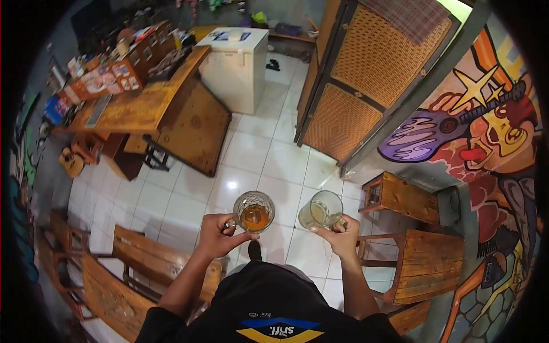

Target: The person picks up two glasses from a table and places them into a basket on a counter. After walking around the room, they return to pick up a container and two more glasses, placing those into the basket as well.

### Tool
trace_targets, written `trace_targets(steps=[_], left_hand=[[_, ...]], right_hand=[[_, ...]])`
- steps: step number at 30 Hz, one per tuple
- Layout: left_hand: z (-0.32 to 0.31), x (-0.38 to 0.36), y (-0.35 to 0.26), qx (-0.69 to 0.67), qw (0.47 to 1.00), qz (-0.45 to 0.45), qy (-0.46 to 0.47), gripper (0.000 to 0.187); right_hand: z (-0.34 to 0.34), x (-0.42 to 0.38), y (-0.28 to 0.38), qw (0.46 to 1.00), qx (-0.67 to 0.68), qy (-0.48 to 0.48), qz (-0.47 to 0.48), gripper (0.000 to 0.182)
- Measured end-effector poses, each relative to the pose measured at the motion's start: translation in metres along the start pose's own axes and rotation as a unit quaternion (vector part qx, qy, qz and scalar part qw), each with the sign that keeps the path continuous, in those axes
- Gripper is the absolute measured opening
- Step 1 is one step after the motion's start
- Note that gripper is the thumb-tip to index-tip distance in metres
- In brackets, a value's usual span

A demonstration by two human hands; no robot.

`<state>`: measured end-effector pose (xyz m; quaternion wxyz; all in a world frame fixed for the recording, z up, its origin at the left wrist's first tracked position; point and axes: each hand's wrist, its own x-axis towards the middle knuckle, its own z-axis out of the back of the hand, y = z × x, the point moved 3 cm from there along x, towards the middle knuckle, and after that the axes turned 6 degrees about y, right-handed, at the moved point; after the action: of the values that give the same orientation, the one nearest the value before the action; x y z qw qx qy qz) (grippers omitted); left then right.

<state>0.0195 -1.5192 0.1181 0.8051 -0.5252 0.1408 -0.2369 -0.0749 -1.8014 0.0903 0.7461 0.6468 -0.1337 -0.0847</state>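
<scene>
A round glass mug with amber-brown liquid in its bottom is held upright over the tiled floor, my left hand closed round its handle with the thumb reaching under the mug. To its right, my right hand grips the handle of a taller clear glass mug, which leans slightly. A little pale, cloudy content seems to sit in that mug; what it is I cannot tell. The two mugs are apart, both in front of my body at about the same height.
A wooden counter with many items and a white freezer stand ahead to the left. A woven partition is ahead right. Wooden benches lie at left, a wooden table and stool at right, beside a painted wall.
</scene>
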Motion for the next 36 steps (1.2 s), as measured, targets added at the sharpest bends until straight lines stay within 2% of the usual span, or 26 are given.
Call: trace_targets(steps=[1,2,4,7,9,10,13,17,19,23,26,29,31,34,36], left_hand=[[0.009,0.017,0.000,0.023,0.999,-0.027,0.015,0.027],[0.014,0.034,0.016,-0.012,0.999,-0.032,0.022,0.026],[0.023,0.068,0.013,-0.046,0.998,-0.017,0.028,0.025],[0.031,0.120,0.018,-0.045,0.997,-0.056,0.032,0.028],[0.031,0.156,0.029,-0.048,0.995,-0.067,0.048,0.042],[0.029,0.173,0.026,-0.054,0.995,-0.057,0.056,0.056],[0.021,0.227,0.036,-0.040,0.995,-0.055,0.069,0.055],[0.017,0.295,0.037,-0.002,0.993,-0.075,0.091,0.055],[0.020,0.327,0.040,-0.008,0.996,-0.049,0.073,0.053],[0.038,0.380,0.034,0.008,0.999,-0.029,0.045,0.050],[0.055,0.408,0.043,-0.090,0.995,0.034,-0.020,0.048],[0.072,0.437,0.068,-0.105,0.993,0.011,-0.058,0.053],[0.087,0.463,0.081,-0.088,0.994,0.021,-0.062,0.058],[0.112,0.499,0.103,-0.146,0.984,0.074,-0.073,0.056],[0.133,0.530,0.113,-0.117,0.988,0.078,-0.063,0.056]], right_hand=[[-0.002,0.017,0.000,1.000,-0.001,-0.015,0.002,0.028],[-0.004,0.031,0.001,1.000,0.016,-0.021,0.000,0.028],[-0.004,0.040,-0.002,0.998,0.034,-0.043,-0.019,0.028],[-0.001,0.076,0.001,0.999,-0.008,-0.046,-0.009,0.026],[0.005,0.099,-0.006,0.998,-0.012,-0.060,-0.005,0.027],[0.009,0.110,-0.007,0.997,-0.011,-0.070,-0.020,0.026],[0.023,0.149,-0.028,0.996,-0.007,-0.085,-0.022,0.029],[0.040,0.217,-0.051,0.996,-0.033,-0.059,-0.054,0.032],[0.045,0.256,-0.052,0.995,-0.041,-0.051,-0.071,0.033],[0.046,0.339,-0.052,0.995,-0.078,0.041,-0.046,0.035],[0.031,0.395,-0.041,0.995,-0.070,0.062,-0.018,0.035],[0.013,0.443,-0.061,0.994,-0.044,0.095,-0.024,0.034],[-0.004,0.479,-0.053,0.992,-0.057,0.104,-0.034,0.034],[-0.029,0.530,-0.059,0.990,-0.075,0.112,-0.049,0.034],[-0.045,0.566,-0.060,0.991,-0.070,0.110,-0.043,0.035]])
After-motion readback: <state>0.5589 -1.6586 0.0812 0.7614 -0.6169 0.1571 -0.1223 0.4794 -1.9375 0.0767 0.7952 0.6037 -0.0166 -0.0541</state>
